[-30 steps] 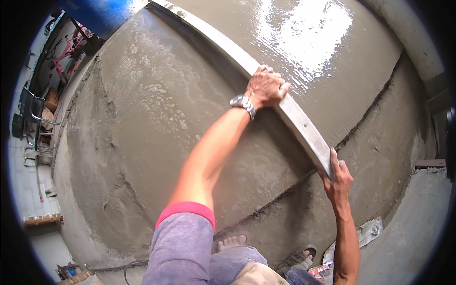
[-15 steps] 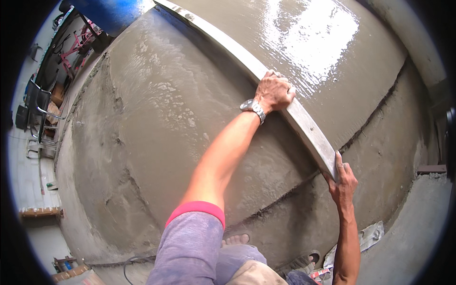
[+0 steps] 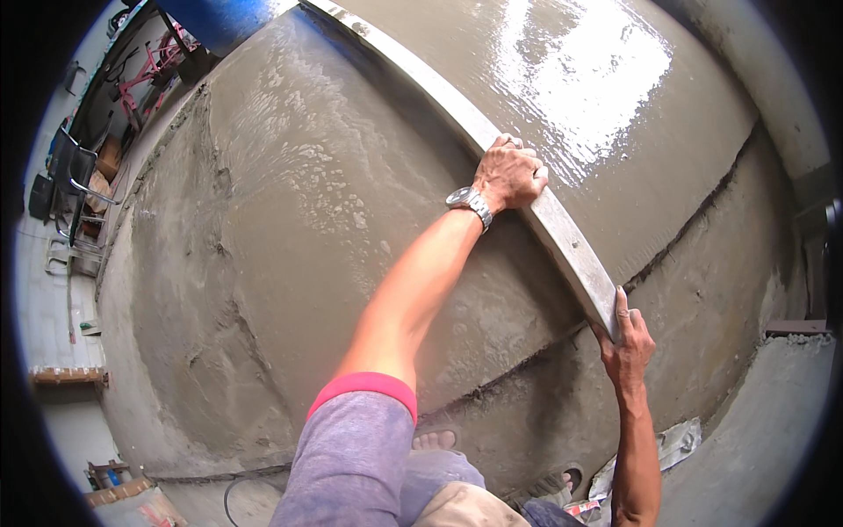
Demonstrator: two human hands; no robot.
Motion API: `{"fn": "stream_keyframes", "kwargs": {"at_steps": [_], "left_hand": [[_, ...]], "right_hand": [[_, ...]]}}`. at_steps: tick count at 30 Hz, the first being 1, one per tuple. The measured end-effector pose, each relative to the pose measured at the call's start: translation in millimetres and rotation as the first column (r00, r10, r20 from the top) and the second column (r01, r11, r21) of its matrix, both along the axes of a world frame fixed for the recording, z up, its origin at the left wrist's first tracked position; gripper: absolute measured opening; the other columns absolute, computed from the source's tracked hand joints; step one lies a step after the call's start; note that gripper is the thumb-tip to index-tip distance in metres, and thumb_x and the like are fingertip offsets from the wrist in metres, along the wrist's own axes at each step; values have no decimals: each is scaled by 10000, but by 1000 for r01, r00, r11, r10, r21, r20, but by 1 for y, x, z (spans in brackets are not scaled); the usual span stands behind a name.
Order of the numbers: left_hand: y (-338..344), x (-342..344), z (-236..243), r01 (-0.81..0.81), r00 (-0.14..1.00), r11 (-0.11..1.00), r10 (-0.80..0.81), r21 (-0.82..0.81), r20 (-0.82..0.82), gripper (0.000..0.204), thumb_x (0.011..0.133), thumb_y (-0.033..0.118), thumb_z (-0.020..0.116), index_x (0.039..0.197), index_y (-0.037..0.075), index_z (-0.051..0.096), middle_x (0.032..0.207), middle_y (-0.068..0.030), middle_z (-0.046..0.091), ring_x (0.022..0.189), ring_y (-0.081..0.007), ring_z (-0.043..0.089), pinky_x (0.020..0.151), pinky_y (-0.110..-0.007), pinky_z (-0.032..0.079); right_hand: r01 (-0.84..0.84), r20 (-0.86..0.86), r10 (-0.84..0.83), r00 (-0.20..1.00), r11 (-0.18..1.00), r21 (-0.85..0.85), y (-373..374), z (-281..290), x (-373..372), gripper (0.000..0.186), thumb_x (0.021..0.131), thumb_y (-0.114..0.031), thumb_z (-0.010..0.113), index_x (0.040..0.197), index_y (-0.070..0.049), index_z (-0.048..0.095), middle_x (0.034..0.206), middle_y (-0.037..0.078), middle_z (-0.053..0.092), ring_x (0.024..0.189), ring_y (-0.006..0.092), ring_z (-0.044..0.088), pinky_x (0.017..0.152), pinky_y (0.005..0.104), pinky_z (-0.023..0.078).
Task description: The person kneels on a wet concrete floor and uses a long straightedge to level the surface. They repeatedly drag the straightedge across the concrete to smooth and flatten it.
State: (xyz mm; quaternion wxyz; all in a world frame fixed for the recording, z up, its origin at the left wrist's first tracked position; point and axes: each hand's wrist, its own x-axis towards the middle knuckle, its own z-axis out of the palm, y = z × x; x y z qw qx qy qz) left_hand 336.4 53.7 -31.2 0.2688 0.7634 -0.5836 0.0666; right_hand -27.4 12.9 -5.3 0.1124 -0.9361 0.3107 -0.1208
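A long pale straightedge [image 3: 430, 81], likely metal, lies slantwise across wet grey concrete [image 3: 299, 281], from the far left down to the near right. My left hand [image 3: 511, 173] is closed over its upper edge, partway along. A metal-banded watch [image 3: 470, 206] sits on that wrist. At the bar's near end, my right hand [image 3: 629, 347] grips it, with the index finger stretched along the side. The far end reaches up beside a blue object [image 3: 219, 22] at the picture's top.
A crack-like seam [image 3: 702, 206] crosses the concrete, passing under the bar's near end. My bare foot [image 3: 435, 440] and a sandalled foot [image 3: 562, 481] stand below. Chairs [image 3: 75, 176] and a pink bicycle [image 3: 145, 79] are at the left. A crumpled sheet [image 3: 650, 457] lies near my right forearm.
The bar's near end and my right hand have shifted slightly left and down. My left hand keeps almost the same place on the bar. The background has shifted a little with the view.
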Motion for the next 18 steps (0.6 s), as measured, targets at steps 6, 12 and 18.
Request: {"fn": "stream_keyframes", "kwargs": {"at_steps": [6, 12, 18], "left_hand": [[5, 34, 5, -59, 996, 994, 53, 89, 66, 312, 888, 298, 516, 770, 109, 734, 871, -52, 704, 902, -263, 623, 982, -393, 408], [7, 13, 3, -30, 998, 999, 28, 35, 48, 278, 885, 284, 542, 746, 105, 704, 825, -50, 676, 881, -250, 605, 964, -388, 409], [10, 35, 9, -16, 996, 997, 10, 73, 92, 296, 886, 263, 495, 705, 102, 665, 826, -57, 674, 874, -271, 604, 941, -404, 424]], "right_hand": [[-17, 44, 17, 999, 1000, 8, 5, 1, 35, 808, 697, -179, 838, 1442, -164, 524, 853, 87, 563, 755, 274, 605, 651, 401, 503], [-27, 4, 27, 1000, 1000, 8, 2, 3, 15, 819, 693, -196, 840, 1446, -182, 518, 843, 73, 555, 775, 258, 605, 658, 395, 506], [-24, 67, 26, 997, 999, -38, 14, 2, 36, 793, 702, -243, 830, 1435, -194, 529, 858, 68, 562, 782, 255, 612, 650, 393, 512]]}}
